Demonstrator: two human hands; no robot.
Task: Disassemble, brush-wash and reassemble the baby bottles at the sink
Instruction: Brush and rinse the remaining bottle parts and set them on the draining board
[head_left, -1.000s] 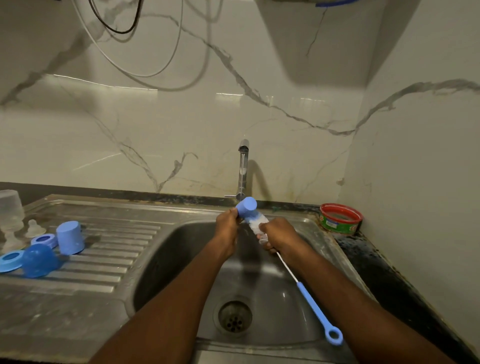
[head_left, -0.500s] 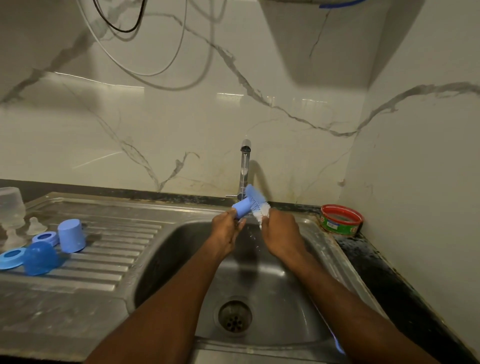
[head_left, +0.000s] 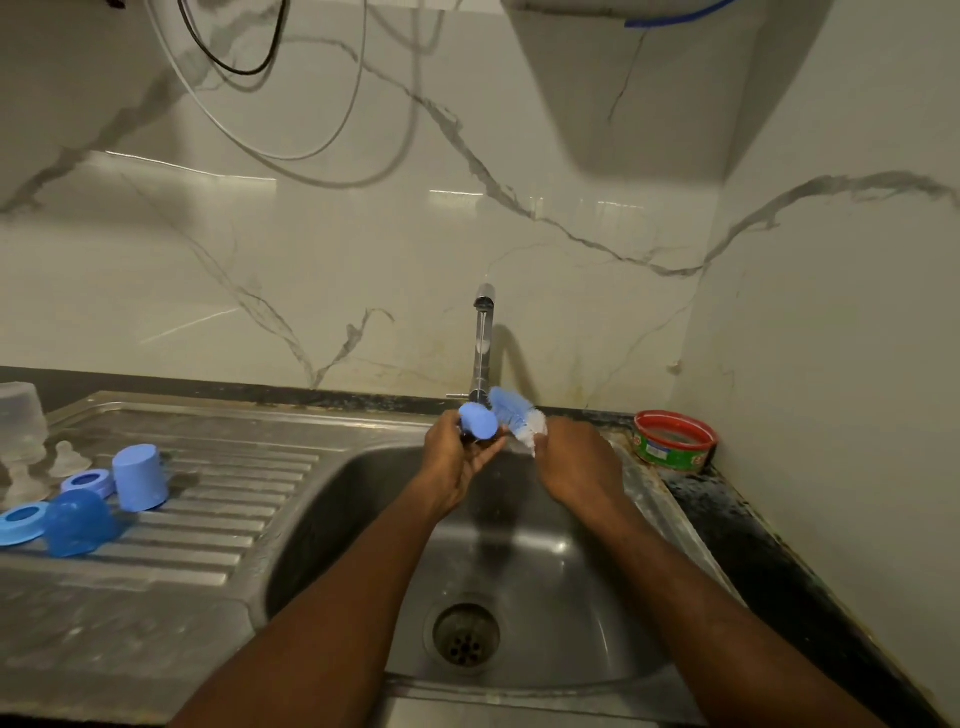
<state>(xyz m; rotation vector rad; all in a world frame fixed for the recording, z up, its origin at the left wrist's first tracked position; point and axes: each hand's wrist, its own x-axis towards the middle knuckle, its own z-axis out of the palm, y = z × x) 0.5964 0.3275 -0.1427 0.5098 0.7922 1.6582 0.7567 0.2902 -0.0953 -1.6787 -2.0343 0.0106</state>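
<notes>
Nearest, the sink basin (head_left: 571, 597) is seen with its drain (head_left: 466, 632) uncovered. Above the basin's far edge, a blue cap (head_left: 478, 421) is gripped in the curled fingers of the left hand (head_left: 457, 457), and the bottle brush (head_left: 514, 415) is held in the closed right hand (head_left: 571, 462), its bristles pressed against the cap beneath the tap (head_left: 483, 343), from which a thin stream appears to run. On the draining board (head_left: 208, 519) at the left edge, disassembled parts are laid out: a second blue cap (head_left: 140, 478), a blue dome cover (head_left: 78, 525), two blue collar rings (head_left: 21, 522), clear teats (head_left: 65, 457) and an upturned clear bottle (head_left: 21, 410). Disassembly is judged complete; brush-washing is under way, and whether the laid-out parts are washed cannot be told. Reassembly is left entirely. A red-rimmed tub (head_left: 672, 441) stands at the far right corner of the bench.
</notes>
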